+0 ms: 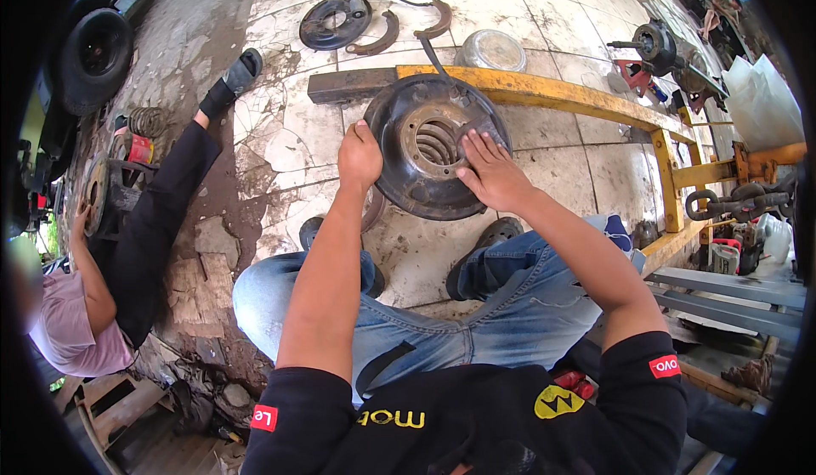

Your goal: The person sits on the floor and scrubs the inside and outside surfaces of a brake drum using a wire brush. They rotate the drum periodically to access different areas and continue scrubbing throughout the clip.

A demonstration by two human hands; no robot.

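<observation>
A round black brake backing plate [406, 193] is tilted in front of me between my knees. My left hand [360, 154] is closed on its left rim, thumb on top. My right hand [495, 173] lies flat on the plate's right side, fingers stretched out beside the centre hole. A dark, flat patch [483, 125] shows at those fingertips; whether it is a loose sheet or part of the plate I cannot tell. Through the hole appears a rusty coil spring [435, 142], partly hidden.
Beyond the plate runs a yellow metal frame [544, 89]. Farther off lie another backing plate [336, 22], curved brake shoes [379, 35] and a round silvery container [493, 51]. At left another person [93, 305] sits, hand on a round part. An axle assembly [667, 54] stands at right.
</observation>
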